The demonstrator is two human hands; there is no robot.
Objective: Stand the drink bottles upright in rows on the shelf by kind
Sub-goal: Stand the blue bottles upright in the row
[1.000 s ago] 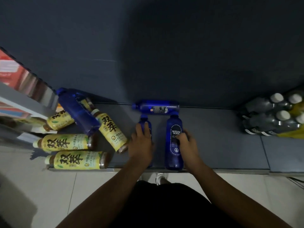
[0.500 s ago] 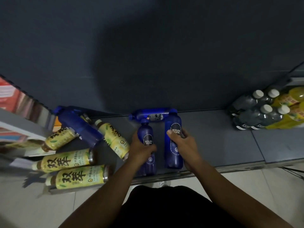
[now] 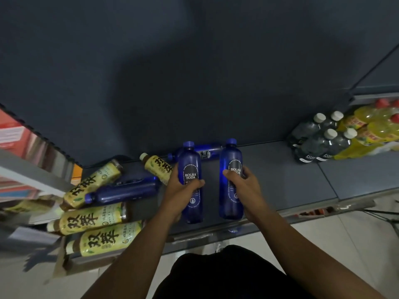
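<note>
My left hand [image 3: 180,188] grips one blue soda bottle [image 3: 191,167] around its middle, and my right hand [image 3: 245,186] grips a second blue soda bottle [image 3: 230,160]. Both bottles stand upright near the front of the dark grey shelf [image 3: 291,182], a hand's width apart. Behind them a third blue bottle [image 3: 207,150] lies on its side against the back wall. A fourth blue bottle [image 3: 125,192] lies flat to the left among several yellow tea bottles [image 3: 92,219], all on their sides.
Dark bottles with white caps [image 3: 317,139] stand at the shelf's right end beside yellow drink bottles [image 3: 371,130]. A neighbouring shelf unit with red packages [image 3: 15,134] is at the left. Pale tiled floor [image 3: 345,234] lies below the shelf's front edge.
Both hands have raised the two blue bottles from lying to upright. The view has tilted, so the right-hand bottles and left-hand tea bottles sit differently in frame.
</note>
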